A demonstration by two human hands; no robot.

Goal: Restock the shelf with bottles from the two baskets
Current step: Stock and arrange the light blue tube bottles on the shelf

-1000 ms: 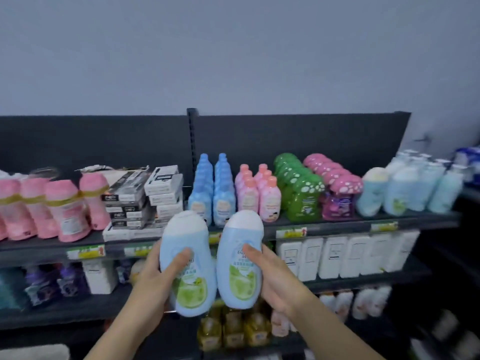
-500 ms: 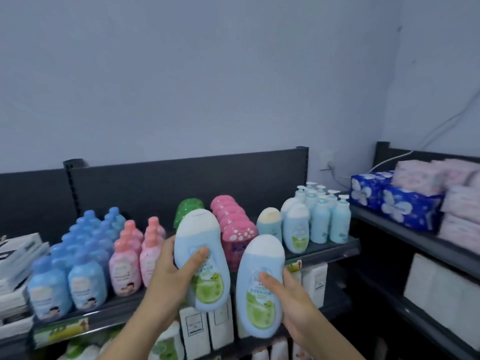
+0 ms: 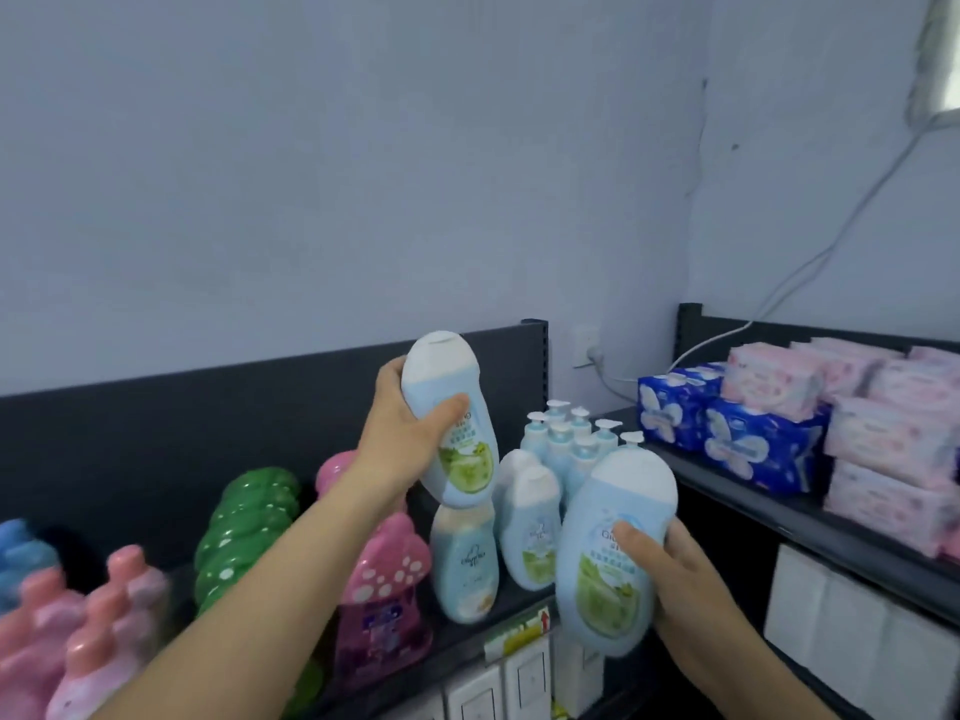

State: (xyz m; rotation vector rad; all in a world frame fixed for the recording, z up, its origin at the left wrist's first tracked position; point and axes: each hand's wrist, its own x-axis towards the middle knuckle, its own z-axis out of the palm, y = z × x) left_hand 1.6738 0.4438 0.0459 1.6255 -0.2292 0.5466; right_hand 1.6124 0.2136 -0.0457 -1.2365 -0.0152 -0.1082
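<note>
Two bottles in play, one per hand. The left hand (image 3: 400, 433) has its fingers wrapped round the upper half of a pale blue lotion bottle (image 3: 467, 459), thumb across the front. It's up in the air and tilted, right above the row of matching bottles (image 3: 530, 532) near the right end of the shelf (image 3: 457, 641). The right hand (image 3: 670, 569) has its fingers clamped on a second lotion bottle (image 3: 597, 579), thumb on the label. That one hangs lower, out past the shelf's front edge rather than over it. No baskets in view, so can't say how much stock is left.

What worries me is that the spot is pretty cramped. A cream-coloured bottle (image 3: 465, 563) stands directly under the raised one, close to the front edge. The pink mushroom bottle (image 3: 384, 579) is just beside it and the pump bottles (image 3: 566, 439) are packed in behind. If the tilted bottle comes down at that angle, I'd guess its base clips a cap and tips the front ones off the edge. It's also gripped near the cap end, so the heavy bottom could swing. These look like smooth plastic, and the right one has nothing underneath it, so any slip there probably means the floor. I'd straighten it up first, then slot it in towards the back.
</note>
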